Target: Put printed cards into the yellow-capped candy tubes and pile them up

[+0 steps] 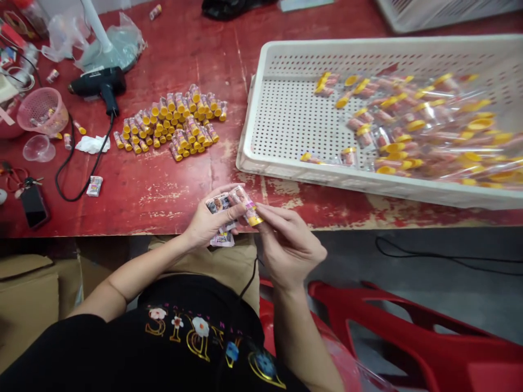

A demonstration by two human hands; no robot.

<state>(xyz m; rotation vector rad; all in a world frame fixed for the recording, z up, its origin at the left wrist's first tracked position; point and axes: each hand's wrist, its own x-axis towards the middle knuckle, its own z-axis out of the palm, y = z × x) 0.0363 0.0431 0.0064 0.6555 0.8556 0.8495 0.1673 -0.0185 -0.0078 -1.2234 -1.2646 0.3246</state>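
Note:
My left hand is closed around a few flat printed labels and the side of a small clear tube with a yellow cap. The thumb lies across the tube. My right hand pinches the same tube near its yellow cap end, which points down and to the right. Both hands are just over the table's front edge. Beyond them lies a stacked group of capped tubes, yellow ends towards me. On the right, a white perforated crate holds many loose clear tubes with yellow caps.
A black heat gun lies at the left, its cord curving over the red table. Nearby are a pink basket, a phone, a label stack and a lamp base. A red stool stands below right.

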